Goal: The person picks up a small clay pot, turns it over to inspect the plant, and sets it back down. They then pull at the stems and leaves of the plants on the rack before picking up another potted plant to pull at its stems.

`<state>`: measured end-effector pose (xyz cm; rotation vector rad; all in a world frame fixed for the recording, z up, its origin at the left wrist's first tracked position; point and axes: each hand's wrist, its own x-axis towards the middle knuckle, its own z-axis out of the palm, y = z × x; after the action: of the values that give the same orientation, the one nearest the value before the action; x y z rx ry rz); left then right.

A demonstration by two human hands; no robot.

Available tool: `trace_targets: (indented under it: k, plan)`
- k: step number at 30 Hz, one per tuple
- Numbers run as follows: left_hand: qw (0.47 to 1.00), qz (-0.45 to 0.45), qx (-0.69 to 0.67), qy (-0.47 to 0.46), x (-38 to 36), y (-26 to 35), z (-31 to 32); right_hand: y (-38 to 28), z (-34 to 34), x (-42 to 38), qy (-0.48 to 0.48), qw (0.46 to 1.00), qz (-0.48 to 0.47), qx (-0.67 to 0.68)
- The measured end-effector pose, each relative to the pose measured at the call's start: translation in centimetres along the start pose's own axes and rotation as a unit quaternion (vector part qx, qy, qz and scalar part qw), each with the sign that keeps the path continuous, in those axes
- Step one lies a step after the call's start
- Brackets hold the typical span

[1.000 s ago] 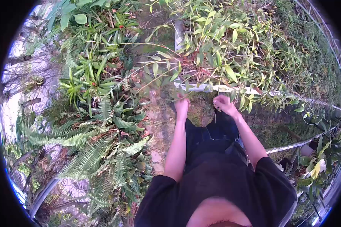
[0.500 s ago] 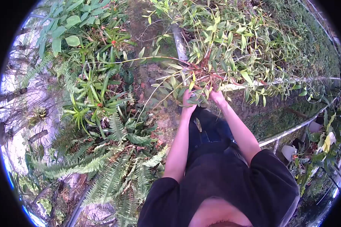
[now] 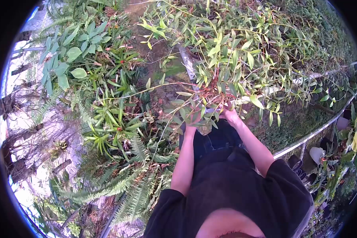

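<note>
No writing or label can be made out anywhere. Both arms are stretched forward and slightly upward from black short sleeves, elbows nearly straight. The left hand (image 3: 191, 120) and the right hand (image 3: 229, 115) are pushed into the base of a leafy plant clump (image 3: 226, 59); whether the fingers are closed on stems cannot be told, since leaves cover them. The clump is seen as long thin arching stems with narrow green and yellowing leaves and reddish-brown roots, carried at the edge of a raised table (image 3: 305, 137). Ferns (image 3: 119, 186) are seen on the left.
</note>
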<state>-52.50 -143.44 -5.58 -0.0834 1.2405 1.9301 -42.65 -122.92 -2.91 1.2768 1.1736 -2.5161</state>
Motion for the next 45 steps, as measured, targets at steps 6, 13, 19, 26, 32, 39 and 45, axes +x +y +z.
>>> trace_targets:
  k: [6, 13, 19, 26, 32, 39, 45]
  plan:
    - [0.999, -0.014, 0.009, -0.039, 3.1, 3.0, -2.5, 2.6, -1.2, 1.5, -0.036, 0.979, -0.005, 0.199]
    - [0.971, 0.016, 0.16, -0.175, 7.0, 9.2, -6.1, 5.0, 0.2, 0.6, -0.17, 0.907, -0.064, 0.381]
    - [0.934, 0.021, 0.264, -0.238, 8.4, 13.8, -10.0, 9.1, 4.7, 0.3, 0.081, 0.933, -0.183, 0.3]
    - [0.923, 0.0, 0.275, -0.269, 7.8, 15.0, -11.7, 11.1, 7.7, 2.1, 0.125, 0.918, -0.226, 0.301]
    - [0.953, -0.06, 0.159, -0.249, 9.7, 17.7, -8.0, 10.7, 11.5, 4.0, 0.119, 0.901, -0.251, 0.333]
    - [0.918, 0.073, 0.235, -0.312, 9.2, 22.5, -2.4, 10.9, 16.0, 4.4, 0.1, 0.898, -0.251, 0.347]
    - [0.866, 0.123, 0.356, -0.329, 10.1, 25.1, 1.1, 7.9, 20.7, 3.4, 0.091, 0.952, -0.165, 0.241]
